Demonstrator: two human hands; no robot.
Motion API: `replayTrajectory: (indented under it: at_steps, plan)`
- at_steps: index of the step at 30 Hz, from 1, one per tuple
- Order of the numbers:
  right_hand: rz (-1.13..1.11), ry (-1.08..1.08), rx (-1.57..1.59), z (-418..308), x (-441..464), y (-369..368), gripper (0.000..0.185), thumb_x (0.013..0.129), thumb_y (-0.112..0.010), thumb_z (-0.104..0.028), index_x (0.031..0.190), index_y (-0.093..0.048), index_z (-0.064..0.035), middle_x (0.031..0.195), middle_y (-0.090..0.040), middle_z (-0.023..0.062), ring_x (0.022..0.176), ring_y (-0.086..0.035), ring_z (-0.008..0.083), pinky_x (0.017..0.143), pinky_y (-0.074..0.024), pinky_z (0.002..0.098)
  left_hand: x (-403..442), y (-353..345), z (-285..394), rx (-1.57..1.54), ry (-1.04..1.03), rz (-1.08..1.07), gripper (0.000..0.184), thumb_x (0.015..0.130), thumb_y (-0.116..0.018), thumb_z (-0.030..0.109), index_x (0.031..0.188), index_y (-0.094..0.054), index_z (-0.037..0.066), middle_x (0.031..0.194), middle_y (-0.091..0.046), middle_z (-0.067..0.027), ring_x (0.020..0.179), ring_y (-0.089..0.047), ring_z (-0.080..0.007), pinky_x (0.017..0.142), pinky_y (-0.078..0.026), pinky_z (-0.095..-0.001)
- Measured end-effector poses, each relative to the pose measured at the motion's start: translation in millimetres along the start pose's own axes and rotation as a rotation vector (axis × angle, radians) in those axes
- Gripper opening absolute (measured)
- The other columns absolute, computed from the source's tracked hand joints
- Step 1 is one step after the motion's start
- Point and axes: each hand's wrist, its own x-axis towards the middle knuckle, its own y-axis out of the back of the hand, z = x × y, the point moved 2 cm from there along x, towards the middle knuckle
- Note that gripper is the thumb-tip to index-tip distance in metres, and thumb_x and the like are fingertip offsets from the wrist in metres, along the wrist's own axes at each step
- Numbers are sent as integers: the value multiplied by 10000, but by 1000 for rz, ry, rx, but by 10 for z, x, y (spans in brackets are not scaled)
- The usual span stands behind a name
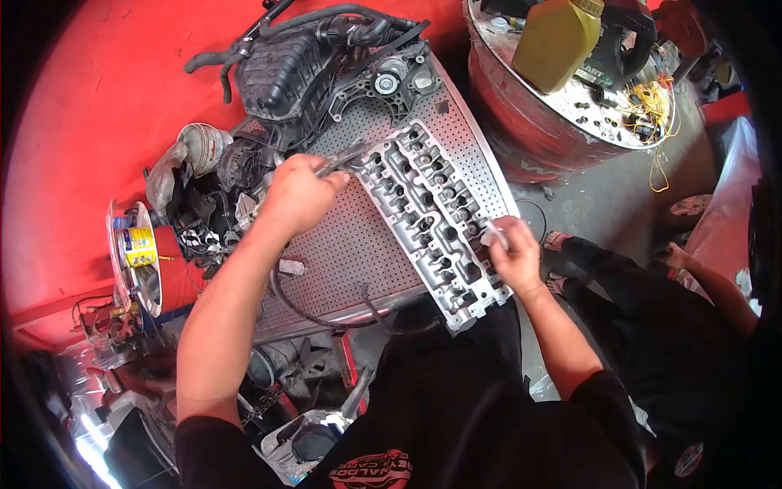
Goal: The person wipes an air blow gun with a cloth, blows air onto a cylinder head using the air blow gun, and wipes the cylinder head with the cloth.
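A silver cylinder head [425, 198] lies at a slant on the perforated metal tabletop [358, 261], its rows of round bores facing up. My left hand [303, 194] is closed around a dark metal hand tool [346, 157] whose tip reaches the upper left corner of the head; I cannot make out its exact kind. Over the head's right edge, near the lower bores, my right hand [517, 254] pinches a small pale grey piece [494, 236]. The fingers partly hide that piece, and its kind does not show.
A black plastic engine part with hoses [281, 69] and other engine parts crowd the table's far and left sides. At upper right, a drum [521, 106] carries a gold oil bottle [558, 45], small parts and yellow wire [652, 102]. Another person [652, 301] stands at right.
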Motion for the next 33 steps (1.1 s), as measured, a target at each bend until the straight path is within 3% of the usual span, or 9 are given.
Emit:
replayTrajectory:
  at_steps: [6, 9, 13, 14, 19, 21, 25, 27, 33]
  plan:
    - [568, -846, 731, -220, -603, 164, 245, 950, -624, -57, 1184, -581, -2, 790, -609, 52, 506, -509, 94, 413, -391, 246, 230, 66, -159, 28, -145, 31, 237, 903, -685, 235, 834, -680, 9, 629, -617, -34, 450, -530, -137, 431, -427, -329]
    - [546, -1028, 709, -112, -1341, 191, 197, 966, -613, -133, 1119, -624, -9, 896, -668, 64, 712, -595, 125, 634, -503, 285, 50, 157, -68, -13, -63, -195, 211, 926, -653, 203, 843, -644, 9, 644, -618, -22, 436, -521, -109, 412, -408, -300]
    - [-295, -1395, 366, -612, -2316, 174, 412, 923, -697, -358, 1145, -672, -13, 933, -715, 89, 800, -656, 217, 789, -541, 362, -464, 226, -290, -280, -129, -203, 178, 938, -648, 186, 942, -660, 8, 717, -655, -28, 463, -541, -103, 419, -413, -282]
    - [-512, -1088, -114, -702, -2463, 231, 445, 871, -733, -390, 1165, -679, -61, 958, -722, 132, 835, -672, 354, 845, -543, 430, -643, 212, -413, -428, -78, -123, 179, 940, -652, 179, 998, -661, 10, 769, -676, -35, 484, -555, -101, 433, -425, -275]
    - [-486, -355, -289, -762, -2188, 421, 452, 806, -752, -344, 1188, -668, -118, 1020, -712, 168, 952, -673, 408, 874, -534, 464, -1495, -251, -955, -681, -77, 129, 261, 944, -672, 180, 1146, -652, 16, 882, -719, -54, 565, -606, -101, 513, -475, -256]
    - [-773, -794, -5, -535, -2202, 512, 309, 875, -663, -221, 1151, -670, -84, 1034, -701, 173, 930, -686, 384, 861, -543, 455, -1906, -496, -961, -618, -9, 137, 275, 940, -684, 178, 1167, -654, 26, 874, -715, -48, 584, -613, -100, 537, -483, -251]
    - [-149, -1042, 1012, -686, -1358, 412, 282, 928, -579, -89, 1193, -595, 5, 1014, -714, 135, 899, -712, 271, 798, -580, 393, -2621, -976, -711, -589, 99, 134, 302, 931, -695, 166, 1197, -647, 30, 880, -706, -26, 608, -619, -90, 573, -508, -261]
    - [-212, -1119, 1519, -1278, -783, 18, 243, 956, -587, -123, 1163, -575, 3, 968, -701, 111, 878, -713, 237, 753, -586, 357, -2753, -1238, -603, -442, -118, 224, 316, 916, -705, 152, 1199, -639, 27, 916, -718, -67, 635, -657, -133, 635, -540, -297]
    - [-9, -1172, 1403, -1598, -99, -999, 96, 981, -576, -182, 993, -563, -88, 735, -625, 58, 546, -569, 185, 452, -464, 334, -3028, -1059, -762, -378, -178, 108, 356, 886, -730, 221, 1179, -624, 48, 974, -685, -177, 846, -692, -351, 743, -551, -396]
